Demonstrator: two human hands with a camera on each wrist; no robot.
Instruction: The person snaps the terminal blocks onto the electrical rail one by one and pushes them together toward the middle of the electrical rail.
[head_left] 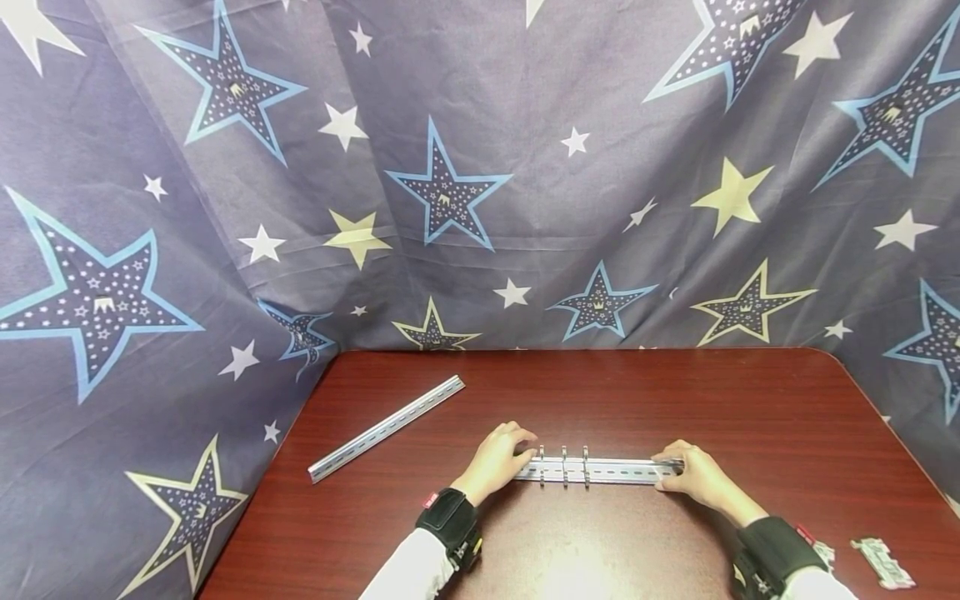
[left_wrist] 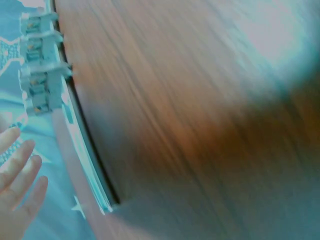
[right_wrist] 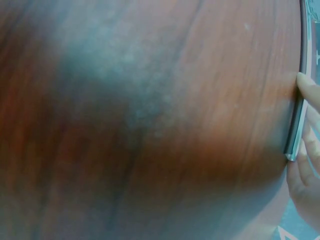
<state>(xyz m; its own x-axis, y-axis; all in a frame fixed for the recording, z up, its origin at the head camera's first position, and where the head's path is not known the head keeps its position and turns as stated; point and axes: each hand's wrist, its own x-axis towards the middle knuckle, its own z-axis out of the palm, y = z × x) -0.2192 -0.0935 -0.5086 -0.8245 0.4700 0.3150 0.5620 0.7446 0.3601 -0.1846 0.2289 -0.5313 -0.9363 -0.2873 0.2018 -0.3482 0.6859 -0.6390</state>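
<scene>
Between the fingers of the left hand (head_left: pixel 495 458) and right hand (head_left: pixel 701 475), in the head view, a slotted rail (head_left: pixel 622 467) is seen, crossed by three clips (head_left: pixel 565 467) nearer the left fingers; left of and beyond these, a second rail (head_left: pixel 386 429) is laid. In the left wrist view, the left fingers are spread beside the slotted rail; thumb contact cannot be told. In the right wrist view, its end is pinched between right thumb and fingers.

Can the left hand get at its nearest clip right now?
Likely yes: the left hand is open beside that clip on the rail, and nothing shows between them.
</scene>
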